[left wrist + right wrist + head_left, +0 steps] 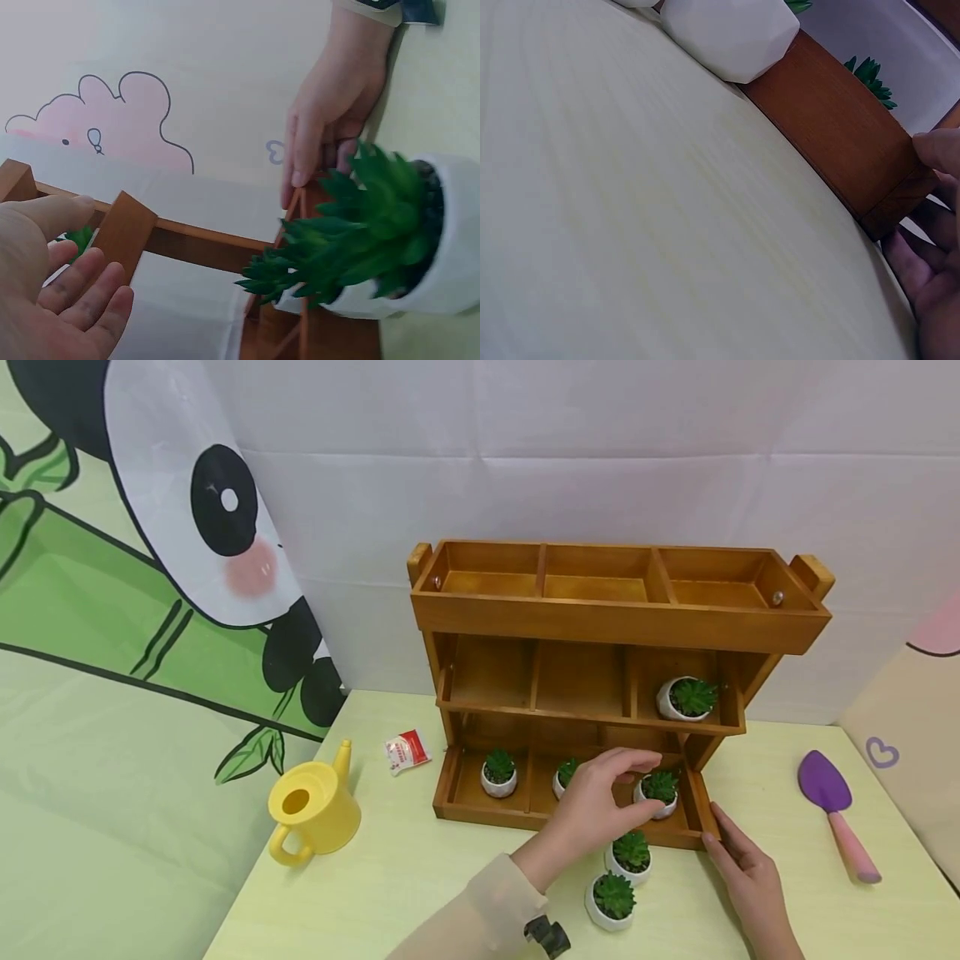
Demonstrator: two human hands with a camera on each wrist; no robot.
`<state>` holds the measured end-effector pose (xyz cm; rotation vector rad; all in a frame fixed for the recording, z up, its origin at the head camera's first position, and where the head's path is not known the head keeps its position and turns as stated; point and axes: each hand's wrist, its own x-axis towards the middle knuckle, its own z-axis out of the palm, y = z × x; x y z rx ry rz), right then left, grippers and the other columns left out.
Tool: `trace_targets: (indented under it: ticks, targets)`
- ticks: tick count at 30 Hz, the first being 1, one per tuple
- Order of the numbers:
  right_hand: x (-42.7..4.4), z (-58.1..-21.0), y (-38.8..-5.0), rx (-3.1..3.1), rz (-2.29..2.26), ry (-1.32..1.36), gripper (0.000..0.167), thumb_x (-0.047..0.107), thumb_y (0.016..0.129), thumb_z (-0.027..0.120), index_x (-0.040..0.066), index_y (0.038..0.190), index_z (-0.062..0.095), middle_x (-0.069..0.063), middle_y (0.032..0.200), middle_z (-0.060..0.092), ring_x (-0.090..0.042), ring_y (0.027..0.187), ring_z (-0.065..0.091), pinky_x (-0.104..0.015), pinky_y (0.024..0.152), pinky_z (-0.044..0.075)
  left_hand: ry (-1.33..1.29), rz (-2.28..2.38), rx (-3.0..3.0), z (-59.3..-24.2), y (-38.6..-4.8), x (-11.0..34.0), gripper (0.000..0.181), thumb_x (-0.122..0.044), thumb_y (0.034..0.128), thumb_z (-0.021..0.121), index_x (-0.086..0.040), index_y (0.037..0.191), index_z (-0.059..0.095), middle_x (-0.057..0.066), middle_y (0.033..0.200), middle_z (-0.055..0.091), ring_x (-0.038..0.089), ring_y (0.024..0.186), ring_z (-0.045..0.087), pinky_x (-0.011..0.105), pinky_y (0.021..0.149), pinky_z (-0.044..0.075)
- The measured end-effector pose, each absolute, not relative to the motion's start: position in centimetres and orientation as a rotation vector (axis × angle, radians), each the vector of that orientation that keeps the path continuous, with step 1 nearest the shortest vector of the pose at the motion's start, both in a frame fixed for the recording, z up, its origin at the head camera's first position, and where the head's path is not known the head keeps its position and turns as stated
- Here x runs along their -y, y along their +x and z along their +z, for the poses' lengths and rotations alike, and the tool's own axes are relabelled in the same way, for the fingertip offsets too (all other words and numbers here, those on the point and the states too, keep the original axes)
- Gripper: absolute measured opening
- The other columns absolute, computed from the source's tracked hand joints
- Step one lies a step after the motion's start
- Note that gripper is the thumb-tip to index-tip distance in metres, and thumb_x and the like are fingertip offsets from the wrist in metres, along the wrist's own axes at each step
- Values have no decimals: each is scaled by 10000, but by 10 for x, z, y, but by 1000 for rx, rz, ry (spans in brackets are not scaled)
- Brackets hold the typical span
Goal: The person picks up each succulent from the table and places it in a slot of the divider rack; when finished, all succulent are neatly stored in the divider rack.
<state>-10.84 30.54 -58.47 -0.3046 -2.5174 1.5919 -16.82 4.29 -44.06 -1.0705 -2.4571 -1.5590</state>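
Note:
My left hand [600, 802] is raised at the bottom tier's right compartment, thumb and fingers spread in a curve. Near its fingertips stands a succulent in a white pot [660, 792]; the left wrist view shows nothing in the hand's loosely bent fingers [82, 285]. At the lower right front corner of the three-tier wooden plant shelf [622, 620], my right hand [753, 877] grips the wood, its thumb [936, 150] on the front edge. Two more potted succulents, one farther back [630, 853] and one nearer [611, 900], stand on the table before the shelf.
Other potted succulents sit in the bottom tier's left [498, 773] and middle [564, 775] compartments, the latter partly hidden, and the middle tier's right one [686, 698]. A yellow watering can [318, 810] and red-white packet [407, 752] lie left, a purple-pink toy shovel [827, 783] right.

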Motion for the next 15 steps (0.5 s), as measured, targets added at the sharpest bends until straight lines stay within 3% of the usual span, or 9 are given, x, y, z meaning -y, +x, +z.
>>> trace_targets:
  ticks: [15]
  targets:
    - [-304, -584, -108, 2496, 1604, -268, 589, 343, 1073, 612, 142, 1598, 437, -192, 1558, 431, 194, 1199, 422, -20, 921, 409, -804, -1895, 2596, -507, -145, -21, 363, -217, 933, 824, -186, 1276, 711, -145, 1210, 684, 76, 1127, 647, 247, 978, 538]
